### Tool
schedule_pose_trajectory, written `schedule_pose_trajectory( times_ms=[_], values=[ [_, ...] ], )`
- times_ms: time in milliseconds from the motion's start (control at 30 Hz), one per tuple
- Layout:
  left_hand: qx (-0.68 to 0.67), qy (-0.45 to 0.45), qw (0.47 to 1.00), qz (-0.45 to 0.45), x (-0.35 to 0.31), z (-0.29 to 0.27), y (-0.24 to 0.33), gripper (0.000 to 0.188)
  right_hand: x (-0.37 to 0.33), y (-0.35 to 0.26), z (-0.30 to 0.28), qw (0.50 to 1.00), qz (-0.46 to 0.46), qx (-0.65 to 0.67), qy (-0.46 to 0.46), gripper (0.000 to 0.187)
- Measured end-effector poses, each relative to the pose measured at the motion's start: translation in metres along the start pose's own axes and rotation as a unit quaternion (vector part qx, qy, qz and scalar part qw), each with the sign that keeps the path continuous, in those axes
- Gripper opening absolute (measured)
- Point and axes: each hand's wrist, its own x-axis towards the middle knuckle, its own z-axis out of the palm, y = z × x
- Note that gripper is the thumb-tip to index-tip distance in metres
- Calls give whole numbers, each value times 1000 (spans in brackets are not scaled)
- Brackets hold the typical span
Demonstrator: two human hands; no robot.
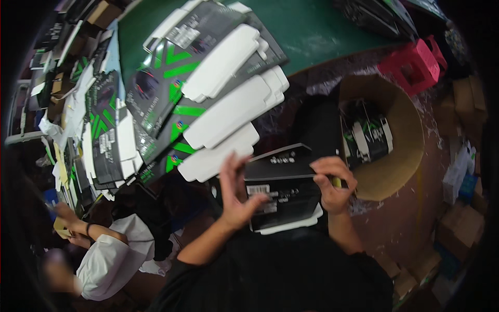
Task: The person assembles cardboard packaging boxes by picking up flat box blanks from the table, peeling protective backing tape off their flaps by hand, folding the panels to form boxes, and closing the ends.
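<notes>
Black shirt [280, 270] of the wearer is seen closest, bottom edge filled by it. Black box [286, 195] is held just in front of it, between both hands, off the near side of the table. Barcoded face is turned up to the camera, top flap [283, 158] is raised at a slant, and a white flap [291, 225] is exposed along the lower edge.

Right hand [335, 190]: upper right corner of the box is pinched between thumb and fingers. Left hand [235, 204]: thumb and fingers are spread apart at the box's left edge, thumb laid over the barcoded face. Fingers are blurred there; contact can't be told.

Green table [312, 31] is partly covered by overlapped flat box sheets [150, 88], black and green, white tabs [221, 62] fanned toward the hands. To the right, black-and-green box pieces [371, 140] are contained in a big brown cardboard bin [397, 171]; a pink stool [422, 60] is placed beyond. Brown cartons [460, 229] are piled at far right. At left, a yellowish piece [61, 228] is held by a co-worker in a white shirt [122, 260].
</notes>
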Motion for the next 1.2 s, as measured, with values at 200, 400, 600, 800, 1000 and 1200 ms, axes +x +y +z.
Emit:
schedule_pose_trajectory(
  times_ms=[200,400,600,800,1000,1200],
  values=[
    [121,-85,985,88,19,-19,42,93,6,-11,-28,961,86,235,118,45],
    [174,41,983,35,292,-80,150,71,43,-14,-50,966,126,195,115,32],
    [634,158,750,-104,359,-193,150,105,38,-9,-21,954,195,207,93,23],
    [709,131,685,-102,306,-199,109,100,42,-3,-5,941,299,159,18,21],
    [652,112,749,37,311,-195,159,60,79,-34,14,979,176,-12,-102,13],
    [549,-86,824,-113,315,-211,235,29,109,-63,28,986,19,-68,-148,12]
  ],
)
